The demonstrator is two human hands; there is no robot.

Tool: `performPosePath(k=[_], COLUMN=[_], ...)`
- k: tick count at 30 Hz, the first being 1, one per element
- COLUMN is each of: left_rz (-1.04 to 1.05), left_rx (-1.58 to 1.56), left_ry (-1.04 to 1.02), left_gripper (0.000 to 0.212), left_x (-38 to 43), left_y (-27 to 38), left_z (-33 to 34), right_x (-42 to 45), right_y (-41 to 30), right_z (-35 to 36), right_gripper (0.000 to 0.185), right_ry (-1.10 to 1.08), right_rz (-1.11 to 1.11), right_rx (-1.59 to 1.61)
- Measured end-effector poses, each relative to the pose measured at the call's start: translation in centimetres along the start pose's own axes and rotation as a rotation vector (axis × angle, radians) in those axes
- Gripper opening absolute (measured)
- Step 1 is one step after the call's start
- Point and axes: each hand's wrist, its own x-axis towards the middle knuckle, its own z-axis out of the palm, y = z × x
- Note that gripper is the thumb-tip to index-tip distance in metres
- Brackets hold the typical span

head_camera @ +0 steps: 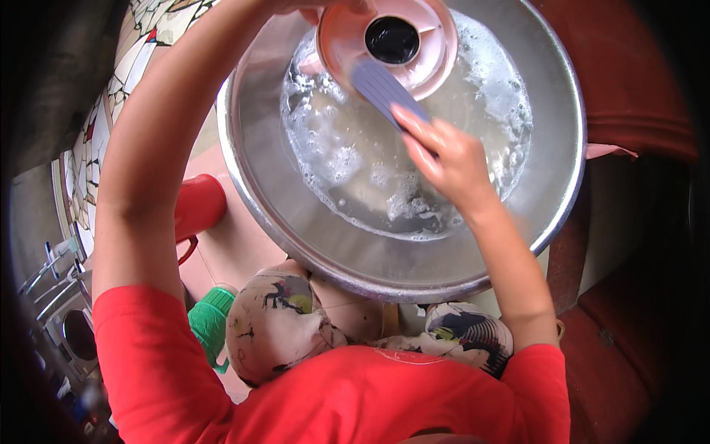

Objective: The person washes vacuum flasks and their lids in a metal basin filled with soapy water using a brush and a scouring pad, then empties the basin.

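In front of me a large round metal basin (266, 183) holds cloudy water with suds (338, 161). My left hand (333, 5), partly cut off at the top edge, grips a pink round plastic part (435, 61) with a dark hole at its centre. My right hand (449, 155) holds a grey-purple ribbed brush (383, 89) by its near end. The far end of the brush overlaps the lower left of the pink part; its bristles are hidden. Both things are above the water. Another pinkish thing (312, 65) shows at the water's left edge.
A red plastic pitcher (202, 202) and a green plastic container (211, 319) stand on the tiled floor left of the basin. Dark red furniture (627, 83) lies at the right. My knees (272, 322) are close to the basin's near rim.
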Motion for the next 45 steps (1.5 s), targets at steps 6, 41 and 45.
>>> performPosePath(k=[6,41,45], left_rz=[-0.098,0.018,0.006], left_rx=[0.113,-0.943,-1.229], left_ry=[0.102,0.570,0.532], left_gripper=[0.067,0.053,0.049], left_x=[1.5,-4.4,-6.4], left_y=[0.5,-4.3,-2.6], left_z=[1.3,13.1,17.6], right_x=[2.5,4.2,6.2], right_y=[-1.2,5.3,5.8], right_z=[1.4,2.1,0.6], right_gripper=[0.040,0.036,0.041], right_ry=[0.068,0.426,0.403], right_rz=[-0.102,0.613,0.376], right_rx=[-0.076,1.596,1.207])
